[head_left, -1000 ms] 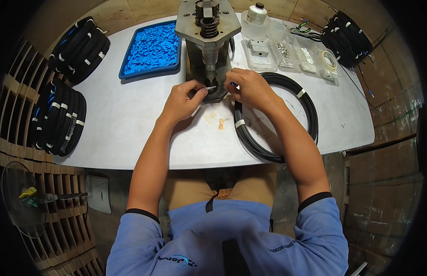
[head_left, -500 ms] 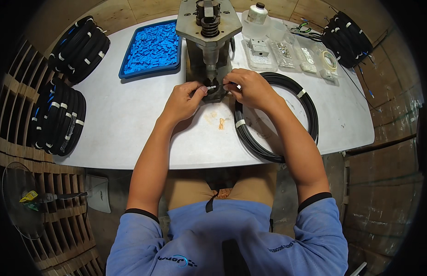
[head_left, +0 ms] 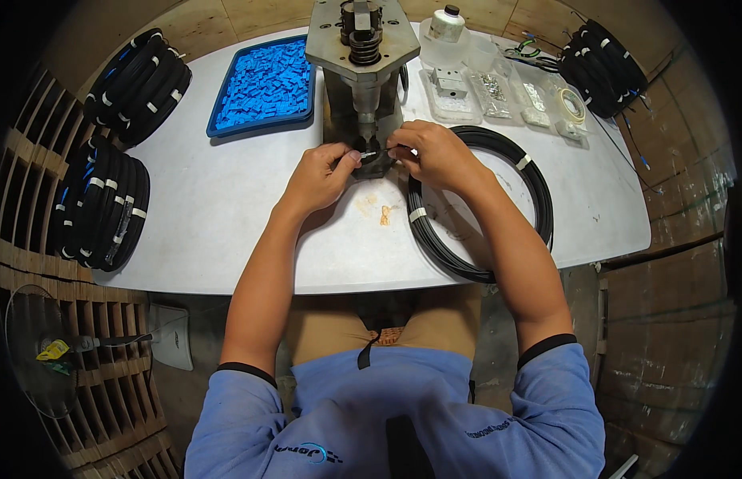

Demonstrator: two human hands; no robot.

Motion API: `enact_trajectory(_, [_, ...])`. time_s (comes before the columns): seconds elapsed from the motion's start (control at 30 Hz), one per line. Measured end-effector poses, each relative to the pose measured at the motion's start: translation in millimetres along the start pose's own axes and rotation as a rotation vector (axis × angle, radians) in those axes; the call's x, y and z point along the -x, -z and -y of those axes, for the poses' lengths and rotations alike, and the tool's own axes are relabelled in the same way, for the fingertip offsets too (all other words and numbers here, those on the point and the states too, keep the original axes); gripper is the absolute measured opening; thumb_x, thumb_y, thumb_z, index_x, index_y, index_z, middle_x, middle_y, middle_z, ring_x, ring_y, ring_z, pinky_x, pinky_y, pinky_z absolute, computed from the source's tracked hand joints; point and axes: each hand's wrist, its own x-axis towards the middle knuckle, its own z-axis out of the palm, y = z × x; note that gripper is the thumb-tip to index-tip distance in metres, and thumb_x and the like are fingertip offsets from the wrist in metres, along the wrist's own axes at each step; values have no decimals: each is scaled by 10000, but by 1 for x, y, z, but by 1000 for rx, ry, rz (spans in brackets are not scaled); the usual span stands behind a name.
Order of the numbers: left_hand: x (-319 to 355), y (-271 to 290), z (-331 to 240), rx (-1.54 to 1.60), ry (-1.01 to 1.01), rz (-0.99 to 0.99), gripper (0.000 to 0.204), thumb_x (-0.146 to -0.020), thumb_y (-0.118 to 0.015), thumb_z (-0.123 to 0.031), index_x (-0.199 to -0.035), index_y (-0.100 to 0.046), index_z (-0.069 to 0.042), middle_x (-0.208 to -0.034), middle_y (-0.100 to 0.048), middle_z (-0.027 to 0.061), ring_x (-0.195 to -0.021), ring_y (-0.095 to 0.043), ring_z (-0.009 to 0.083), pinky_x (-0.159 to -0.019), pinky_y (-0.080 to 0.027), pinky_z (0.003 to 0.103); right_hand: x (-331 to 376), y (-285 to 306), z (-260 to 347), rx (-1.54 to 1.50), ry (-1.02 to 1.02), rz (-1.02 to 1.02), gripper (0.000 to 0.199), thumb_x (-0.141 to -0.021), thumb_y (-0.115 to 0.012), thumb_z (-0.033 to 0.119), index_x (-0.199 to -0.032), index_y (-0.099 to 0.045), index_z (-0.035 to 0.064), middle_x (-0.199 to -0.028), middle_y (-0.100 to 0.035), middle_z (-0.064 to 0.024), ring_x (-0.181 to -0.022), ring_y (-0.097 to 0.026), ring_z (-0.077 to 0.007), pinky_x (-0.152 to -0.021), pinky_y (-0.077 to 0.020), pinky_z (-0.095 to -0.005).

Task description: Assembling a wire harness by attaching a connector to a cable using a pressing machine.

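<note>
Left hand (head_left: 321, 174) and right hand (head_left: 435, 152) both pinched shut on a thin cable end (head_left: 372, 153) at the base of the grey press (head_left: 363, 76); black cable coil (head_left: 481, 203) lies under the right wrist; step judged: seating the end in the press; next calls for steady alignment

One metal press (head_left: 361, 72) stands on the worktop (head_left: 227, 215), beside one blue tray (head_left: 263, 84) of small blue parts. Four lots of black cable show: one loose coil (head_left: 499, 207) and three bundled stacks (head_left: 143, 84) (head_left: 103, 203) (head_left: 603, 68). One white bottle (head_left: 447, 28).
</note>
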Motion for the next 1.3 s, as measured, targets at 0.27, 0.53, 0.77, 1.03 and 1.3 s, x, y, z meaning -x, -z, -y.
enact_trajectory(0.27, [1, -4, 5, 73, 1, -59, 261, -913, -650, -226, -904, -696, 30, -758, -668, 156, -645, -616, 191, -605, -485, 320, 0, -4, -2, -20, -40, -20, 101, -817, -705, 115, -887, -657, 60, -853, -669, -124, -835, -658, -335, -745, -531, -418])
enact_trajectory(0.53, [0, -2, 5, -1, -28, -63, 262, -912, -649, -236, -898, -701, 21, -793, -644, 160, -677, -609, 248, -617, -472, 347, 0, -3, -2, -33, -40, -36, 114, -814, -715, 126, -887, -656, 60, -854, -681, -125, -824, -670, -333, -736, -537, -417])
enact_trajectory(0.77, [0, -3, 3, 20, -19, -69, 297, -931, -639, -268, -890, -694, 21, -779, -635, 157, -692, -603, 249, -631, -467, 352, 0, 1, -2, -8, -40, -34, 144, -805, -746, 96, -893, -644, 47, -878, -684, -119, -856, -669, -312, -748, -528, -399])
enact_trajectory(1.03, [2, 0, 10, 109, 21, -115, 383, -950, -634, -351, -873, -678, 22, -772, -656, 153, -681, -583, 208, -641, -460, 327, -6, 21, 1, -71, 25, -447, 92, -835, -756, 63, -900, -696, 38, -895, -705, -86, -836, -679, -233, -758, -529, -327])
enact_trajectory(1.3, [0, -3, -5, 11, -17, -169, 280, -884, -706, -256, -864, -693, 23, -777, -691, 153, -665, -641, 224, -621, -491, 321, -5, 31, -12, -633, -212, -828, 128, -946, -690, 106, -1000, -681, -10, -882, -722, -48, -825, -675, -105, -770, -558, -269])
